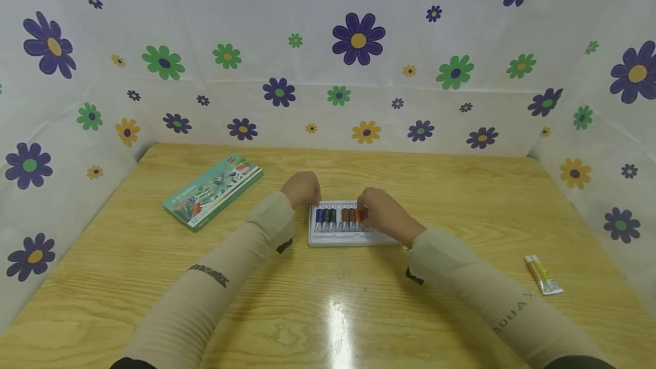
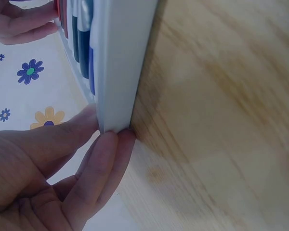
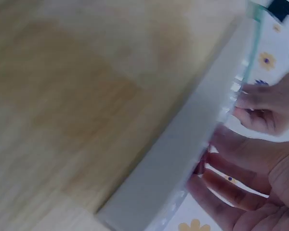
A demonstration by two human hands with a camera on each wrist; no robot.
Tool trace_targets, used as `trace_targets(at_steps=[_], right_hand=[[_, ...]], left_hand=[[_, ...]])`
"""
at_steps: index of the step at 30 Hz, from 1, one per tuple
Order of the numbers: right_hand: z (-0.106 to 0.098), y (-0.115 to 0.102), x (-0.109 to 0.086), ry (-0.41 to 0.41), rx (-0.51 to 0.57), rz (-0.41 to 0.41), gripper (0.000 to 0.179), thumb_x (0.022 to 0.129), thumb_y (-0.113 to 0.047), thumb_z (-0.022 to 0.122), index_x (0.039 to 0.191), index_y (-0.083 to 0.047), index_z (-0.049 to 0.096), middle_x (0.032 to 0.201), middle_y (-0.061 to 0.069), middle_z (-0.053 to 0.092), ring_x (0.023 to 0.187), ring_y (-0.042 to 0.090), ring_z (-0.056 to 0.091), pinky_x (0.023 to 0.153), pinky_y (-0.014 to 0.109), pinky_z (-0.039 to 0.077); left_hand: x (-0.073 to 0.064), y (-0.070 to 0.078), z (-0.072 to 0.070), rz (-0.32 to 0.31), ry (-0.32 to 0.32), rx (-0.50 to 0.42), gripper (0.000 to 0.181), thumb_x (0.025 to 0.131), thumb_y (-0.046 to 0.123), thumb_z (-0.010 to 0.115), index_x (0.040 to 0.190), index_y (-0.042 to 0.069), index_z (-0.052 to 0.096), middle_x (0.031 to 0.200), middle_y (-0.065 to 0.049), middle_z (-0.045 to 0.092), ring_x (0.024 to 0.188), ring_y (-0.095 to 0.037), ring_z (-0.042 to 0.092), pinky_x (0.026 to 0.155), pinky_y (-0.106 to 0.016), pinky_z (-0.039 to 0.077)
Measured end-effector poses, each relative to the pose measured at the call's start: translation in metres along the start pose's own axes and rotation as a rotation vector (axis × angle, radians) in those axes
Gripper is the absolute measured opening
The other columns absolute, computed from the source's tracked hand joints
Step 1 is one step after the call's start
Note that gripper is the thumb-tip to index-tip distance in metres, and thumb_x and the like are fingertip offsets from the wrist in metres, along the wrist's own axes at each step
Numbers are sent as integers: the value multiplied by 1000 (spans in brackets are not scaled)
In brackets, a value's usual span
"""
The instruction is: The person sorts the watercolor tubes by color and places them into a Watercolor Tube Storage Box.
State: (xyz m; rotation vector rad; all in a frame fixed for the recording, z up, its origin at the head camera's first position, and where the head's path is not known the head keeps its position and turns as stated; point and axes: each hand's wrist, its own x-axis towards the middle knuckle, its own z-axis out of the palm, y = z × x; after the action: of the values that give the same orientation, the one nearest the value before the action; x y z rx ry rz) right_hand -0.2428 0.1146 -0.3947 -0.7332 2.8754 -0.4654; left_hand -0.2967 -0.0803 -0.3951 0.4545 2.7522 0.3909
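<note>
A white plastic tray (image 1: 348,239) lies on the table with a row of small paint tubes (image 1: 326,220) in its slots, dark blue and black at the left, brown and orange-red further right. My left hand (image 1: 301,189) pinches the tray's far left corner, thumb at the top rim and fingertips along the side wall in the left wrist view. Over the right part of the row, my right hand (image 1: 385,215) has thumb and fingers around a dark red paint tube (image 3: 201,163). That hand hides the tray's right end in the head view.
A green paint box (image 1: 214,191) with a printed lid lies to the left of the tray. At the right of the table are two paint tubes (image 1: 543,275), one ochre and one yellow, side by side. A flowered cloth (image 1: 307,67) hangs behind the table and along its sides.
</note>
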Motion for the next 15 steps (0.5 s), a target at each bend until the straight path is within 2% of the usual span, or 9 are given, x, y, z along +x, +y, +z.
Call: trace_targets(at_steps=[3, 8, 11, 15], right_hand=[[3, 3, -1, 12, 2, -11, 18, 72, -9, 80, 84, -3, 68, 88, 8, 65, 80, 19, 57, 74, 33, 50], [-1, 6, -2, -20, 104, 37, 25, 75, -11, 77, 97, -1, 69, 98, 11, 68, 86, 21, 61, 78, 34, 51], [-4, 8, -4, -43, 155, 53, 27, 76, -7, 76, 101, -1, 68, 106, 13, 67, 94, 24, 62, 81, 36, 52], [-5, 10, -4, -53, 175, 35, 30, 74, 1, 74, 103, -1, 67, 109, 14, 66, 98, 26, 62, 83, 36, 52]], left_hand=[[-1, 0, -1, -5, -2, -4, 6, 82, 6, 69, 83, 2, 74, 87, -10, 73, 62, -12, 61, 68, -25, 53], [0, 0, -1, -9, -6, -1, 6, 82, 6, 70, 82, 2, 74, 87, -10, 73, 61, -11, 59, 66, -24, 51], [0, 0, -1, -14, -8, 4, 6, 82, 7, 70, 82, 2, 74, 87, -9, 73, 60, -9, 56, 64, -22, 49], [0, 0, -2, -27, -15, 3, 6, 82, 7, 69, 82, 3, 74, 86, -9, 73, 59, -9, 54, 63, -21, 48]])
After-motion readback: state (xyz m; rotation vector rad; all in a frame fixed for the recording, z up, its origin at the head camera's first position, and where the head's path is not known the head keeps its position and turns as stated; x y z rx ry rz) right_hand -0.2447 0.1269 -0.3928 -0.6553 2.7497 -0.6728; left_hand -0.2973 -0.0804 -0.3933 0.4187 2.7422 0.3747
